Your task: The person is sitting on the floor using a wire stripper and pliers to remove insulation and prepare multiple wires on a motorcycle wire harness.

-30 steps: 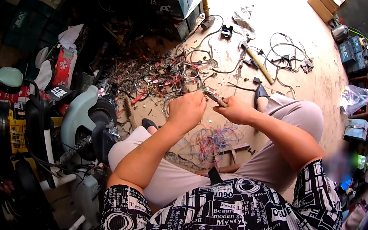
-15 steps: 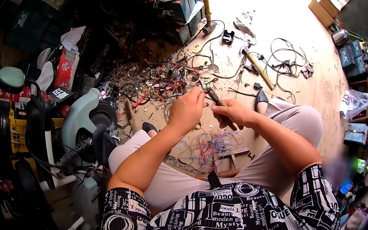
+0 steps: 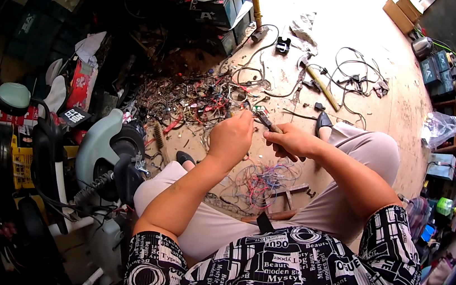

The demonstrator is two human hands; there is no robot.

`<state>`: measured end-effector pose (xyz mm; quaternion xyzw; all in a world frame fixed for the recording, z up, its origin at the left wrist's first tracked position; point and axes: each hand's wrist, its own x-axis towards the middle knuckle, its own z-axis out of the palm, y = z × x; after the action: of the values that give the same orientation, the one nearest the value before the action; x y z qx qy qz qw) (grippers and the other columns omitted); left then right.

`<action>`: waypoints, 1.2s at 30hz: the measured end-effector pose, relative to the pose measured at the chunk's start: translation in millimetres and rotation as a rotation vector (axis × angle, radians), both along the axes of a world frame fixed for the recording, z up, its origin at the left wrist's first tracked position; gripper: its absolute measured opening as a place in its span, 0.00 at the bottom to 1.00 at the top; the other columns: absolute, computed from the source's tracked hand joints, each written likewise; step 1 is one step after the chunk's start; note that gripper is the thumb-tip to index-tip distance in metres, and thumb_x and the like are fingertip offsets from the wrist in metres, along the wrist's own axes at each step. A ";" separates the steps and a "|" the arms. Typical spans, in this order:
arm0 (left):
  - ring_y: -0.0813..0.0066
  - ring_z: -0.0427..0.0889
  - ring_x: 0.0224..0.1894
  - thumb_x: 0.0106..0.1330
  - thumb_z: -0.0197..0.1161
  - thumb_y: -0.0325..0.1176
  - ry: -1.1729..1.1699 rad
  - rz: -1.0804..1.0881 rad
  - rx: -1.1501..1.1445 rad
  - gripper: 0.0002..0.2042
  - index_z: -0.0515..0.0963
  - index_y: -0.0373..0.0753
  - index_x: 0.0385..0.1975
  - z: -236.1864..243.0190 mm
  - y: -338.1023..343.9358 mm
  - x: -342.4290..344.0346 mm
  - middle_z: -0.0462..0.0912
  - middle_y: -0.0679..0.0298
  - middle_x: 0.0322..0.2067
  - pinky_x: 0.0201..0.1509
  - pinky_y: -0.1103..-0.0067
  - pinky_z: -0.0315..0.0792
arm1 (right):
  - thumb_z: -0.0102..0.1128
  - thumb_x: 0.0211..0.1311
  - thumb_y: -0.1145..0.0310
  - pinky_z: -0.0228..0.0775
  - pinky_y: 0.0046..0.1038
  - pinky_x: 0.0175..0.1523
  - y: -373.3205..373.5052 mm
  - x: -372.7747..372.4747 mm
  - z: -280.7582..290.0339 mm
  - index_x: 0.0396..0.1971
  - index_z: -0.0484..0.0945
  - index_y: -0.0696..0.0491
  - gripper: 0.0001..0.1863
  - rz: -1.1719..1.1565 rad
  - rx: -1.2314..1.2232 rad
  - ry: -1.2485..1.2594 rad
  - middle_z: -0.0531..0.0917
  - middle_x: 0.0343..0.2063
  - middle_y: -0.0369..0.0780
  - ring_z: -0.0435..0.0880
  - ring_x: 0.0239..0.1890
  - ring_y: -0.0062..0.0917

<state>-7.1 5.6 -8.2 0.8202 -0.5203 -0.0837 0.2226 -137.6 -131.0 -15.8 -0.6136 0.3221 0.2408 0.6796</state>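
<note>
My right hand point(image 3: 290, 140) is closed around the handles of a pair of pliers point(image 3: 265, 119), whose dark jaws point up and left toward my other hand. My left hand point(image 3: 232, 135) is closed in a pinch just left of the jaws. Whatever its fingertips hold is too small to make out. A small green piece point(image 3: 256, 108) shows by the plier tips, and I cannot tell whether it is held or lies on the floor. Beneath both hands a tangle of thin red and blue wires point(image 3: 266, 183) rests on the floor between my legs.
A wide heap of wire scraps and small parts point(image 3: 188, 96) covers the floor ahead. A hammer point(image 3: 322, 87) lies to the right, beside black cables point(image 3: 354, 75). Stacked batteries point(image 3: 217, 14) stand at the back. At left is a scooter-like frame with a grey fender point(image 3: 96, 139).
The pliers and my right hand have shifted slightly right, leaving a little more gap from my left fingertips. My left hand stays nearly in place.
</note>
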 end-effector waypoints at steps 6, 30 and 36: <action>0.57 0.79 0.24 0.60 0.54 0.31 -0.094 -0.057 0.027 0.04 0.69 0.39 0.26 3.7 -1.1 -1.7 0.77 0.58 0.21 0.25 0.67 0.72 | 0.51 0.64 0.52 0.68 0.24 0.20 2.7 -1.7 -7.4 0.27 0.72 0.58 0.22 -0.044 -0.034 -0.033 0.74 0.16 0.36 0.76 0.17 0.21; 0.59 0.80 0.26 0.60 0.53 0.30 -0.081 -0.119 0.086 0.04 0.70 0.38 0.27 -3.8 2.0 -6.4 0.77 0.57 0.20 0.28 0.69 0.72 | 0.53 0.59 0.43 0.72 0.38 0.31 0.7 -7.0 -5.8 0.22 0.77 0.59 0.29 0.234 -0.726 -0.036 0.79 0.18 0.47 0.79 0.21 0.40; 0.68 0.77 0.22 0.67 0.49 0.34 0.614 0.089 -0.015 0.11 0.74 0.33 0.34 -12.7 7.3 13.8 0.76 0.56 0.18 0.27 0.75 0.67 | 0.52 0.60 0.43 0.70 0.33 0.24 -10.5 3.1 -0.6 0.21 0.74 0.58 0.29 0.162 -0.601 0.024 0.76 0.14 0.43 0.78 0.18 0.30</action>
<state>6.7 12.8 -21.0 0.7768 -0.3929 -0.3141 0.3788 -134.6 -141.6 -16.4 -0.8078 0.3369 0.1954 0.4424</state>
